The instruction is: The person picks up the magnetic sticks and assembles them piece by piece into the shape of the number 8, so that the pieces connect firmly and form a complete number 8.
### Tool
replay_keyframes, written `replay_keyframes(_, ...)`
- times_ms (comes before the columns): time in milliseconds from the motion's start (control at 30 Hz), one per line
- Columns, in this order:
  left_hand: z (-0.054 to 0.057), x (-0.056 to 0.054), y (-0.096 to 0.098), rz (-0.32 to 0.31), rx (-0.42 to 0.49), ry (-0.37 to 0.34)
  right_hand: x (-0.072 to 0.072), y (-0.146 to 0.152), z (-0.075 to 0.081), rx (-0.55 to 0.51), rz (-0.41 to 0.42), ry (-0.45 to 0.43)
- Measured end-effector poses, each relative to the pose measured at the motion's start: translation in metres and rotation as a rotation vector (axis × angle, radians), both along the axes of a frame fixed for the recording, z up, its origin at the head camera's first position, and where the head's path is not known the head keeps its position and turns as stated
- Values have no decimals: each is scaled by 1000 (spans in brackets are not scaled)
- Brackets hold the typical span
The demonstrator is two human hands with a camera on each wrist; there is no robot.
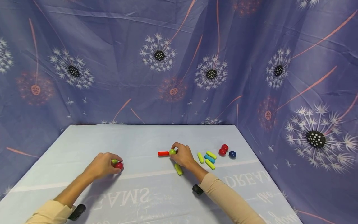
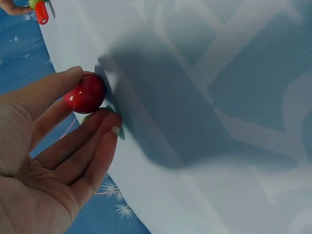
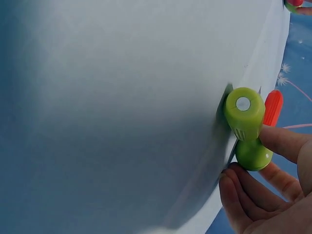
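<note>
At the left of the table my left hand point(image 1: 101, 166) pinches a red ball point(image 2: 88, 92) between thumb and fingers. Part of a green piece point(image 1: 114, 161) shows behind that ball, mostly hidden by the hand. Near the table's middle, my right hand point(image 1: 183, 155) holds a green ball point(image 3: 254, 155) with its thumb and fingers. A red stick point(image 1: 163, 153) extends left from the green ball, seemingly against it. A green stick point(image 3: 243, 112) lies on the nearer side of the ball, close to the right hand; whether it touches the ball is unclear.
Right of the right hand lie several yellow-green sticks point(image 1: 210, 164) around a blue stick point(image 1: 209, 158). Farther right are two red balls point(image 1: 222, 152) and a dark blue ball point(image 1: 232, 154). Patterned curtains point(image 1: 117, 62) stand behind and beside the white-covered table point(image 1: 139, 137).
</note>
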State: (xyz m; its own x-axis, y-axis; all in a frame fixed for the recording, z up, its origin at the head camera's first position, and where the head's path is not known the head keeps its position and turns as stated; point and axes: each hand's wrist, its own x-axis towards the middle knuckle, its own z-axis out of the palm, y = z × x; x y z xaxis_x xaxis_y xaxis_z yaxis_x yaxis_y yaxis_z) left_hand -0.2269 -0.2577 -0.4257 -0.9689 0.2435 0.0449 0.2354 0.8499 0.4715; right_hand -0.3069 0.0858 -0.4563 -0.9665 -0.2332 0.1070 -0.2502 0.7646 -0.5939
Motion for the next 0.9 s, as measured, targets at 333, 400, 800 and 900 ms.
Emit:
replay_keyframes(333, 0, 0, 4, -3, -13, 21, -1, -1, 0, 2, -6, -2)
replay_keyframes(400, 1, -1, 6, -5, -7, 12, -1, -1, 0, 4, -6, -3)
replay_keyframes(800, 12, -15, 43, -57, 69, 8, -2, -1, -1, 13, -16, 6)
replay_keyframes(900, 11, -21, 54, -50, 71, 23, -2, -1, -2, 13, -13, 3)
